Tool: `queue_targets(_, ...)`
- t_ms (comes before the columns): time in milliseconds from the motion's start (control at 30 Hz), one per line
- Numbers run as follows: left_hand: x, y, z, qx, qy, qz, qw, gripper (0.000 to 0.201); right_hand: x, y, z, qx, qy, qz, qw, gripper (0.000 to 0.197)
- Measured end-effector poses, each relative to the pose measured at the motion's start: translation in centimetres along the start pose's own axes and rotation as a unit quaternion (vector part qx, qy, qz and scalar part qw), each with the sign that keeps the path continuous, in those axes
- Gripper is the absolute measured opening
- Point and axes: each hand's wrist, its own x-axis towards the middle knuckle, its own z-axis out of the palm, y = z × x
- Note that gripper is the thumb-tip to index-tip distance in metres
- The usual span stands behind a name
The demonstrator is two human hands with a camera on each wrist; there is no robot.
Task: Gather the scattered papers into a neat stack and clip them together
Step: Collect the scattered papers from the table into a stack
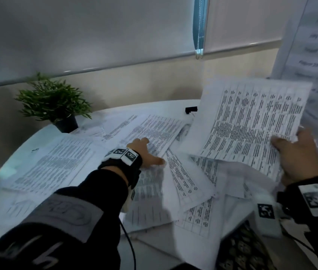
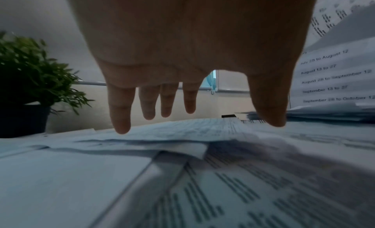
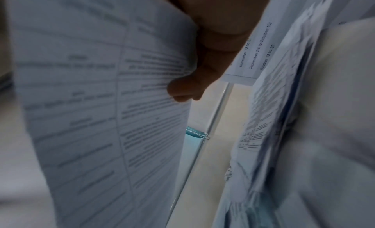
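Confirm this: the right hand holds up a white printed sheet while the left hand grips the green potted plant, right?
No: the left hand stretches straight fingers over the scattered white printed sheets, apart from the green potted plant, as the head view shows. The right hand does hold up a white printed sheet.
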Motion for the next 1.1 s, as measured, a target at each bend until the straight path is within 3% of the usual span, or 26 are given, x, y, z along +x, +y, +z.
queue_targets(67,0.3,0.8,0.6,0.012,-0.023,-0.006,1.0,0.102,0.1,1.1,-0.7,0.0,-0.002,0.021,1.0,0.041)
queue_targets(200,0.2,1.6,0.2,0.076,0.046,0.01,0.996,0.025,-0.3,1.8,-0.7,0.018,-0.023,0.044,0.999,0.048)
queue_targets(233,-0.1,1.6,-0.2,0.079,0.063,0.012,0.995,0.016,-0.3,1.8,-0.5,0.029,-0.033,0.04,0.998,0.05)
queue_targets(367,-1.9,2.4,-2.6,0.01,0.13,0.009,0.991,0.049,-1.5,0.7,0.6,-0.037,-0.122,-0.031,0.991,0.052)
queue_targets(467,-5.3,5.2,-3.8,-0.003,0.195,0.09,0.977,0.054,-1.9,0.3,1.9,-0.08,-0.192,-0.025,0.978,0.028)
queue_targets(533,-7.6,8.1,-3.3,0.019,0.177,0.16,0.971,0.055,-2.6,-0.6,2.9,-0.014,-0.229,0.039,0.973,0.015)
queue_targets(600,-9.3,11.0,-1.8,0.074,0.14,0.238,0.958,0.049,-3.1,-1.3,3.6,0.039,-0.259,0.083,0.962,0.033)
queue_targets(700,-11.2,13.7,0.1,0.105,0.1,0.345,0.927,0.038,-3.2,-1.1,3.7,0.051,-0.233,0.036,0.97,0.007)
queue_targets(733,-11.5,13.9,0.2,0.081,0.077,0.362,0.925,0.036,-3.2,-0.9,3.4,0.026,-0.209,0.008,0.977,0.007)
queue_targets(767,-11.6,13.6,0.0,0.033,0.05,0.361,0.931,0.037,-3.0,-0.3,3.0,-0.011,-0.18,-0.012,0.984,0.019)
queue_targets(833,-10.4,11.8,-1.0,-0.094,0.008,0.301,0.949,0.047,-2.9,0.1,2.0,-0.05,-0.15,-0.023,0.987,0.038)
queue_targets(867,-9.0,10.4,-1.4,-0.127,0.02,0.259,0.957,0.049,-2.9,0.3,1.5,-0.047,-0.132,-0.013,0.99,0.046)
queue_targets(900,-7.4,8.7,-1.7,-0.116,0.048,0.21,0.97,0.048,-3.0,0.4,1.1,-0.043,-0.115,0.0,0.992,0.054)
queue_targets(967,-4.2,4.8,-1.9,0.022,0.081,0.088,0.993,0.053,-3.4,0.8,0.5,-0.054,-0.101,0.003,0.993,0.066)
queue_targets(1033,-2.4,1.6,-1.7,0.135,0.036,-0.02,0.99,0.068,-3.9,0.8,0.4,-0.066,-0.123,-0.022,0.99,0.068)
queue_targets(1100,-1.6,-0.4,-1.0,0.123,-0.002,-0.069,0.99,0.062,-3.9,1.0,0.1,-0.082,-0.165,-0.054,0.981,0.066)
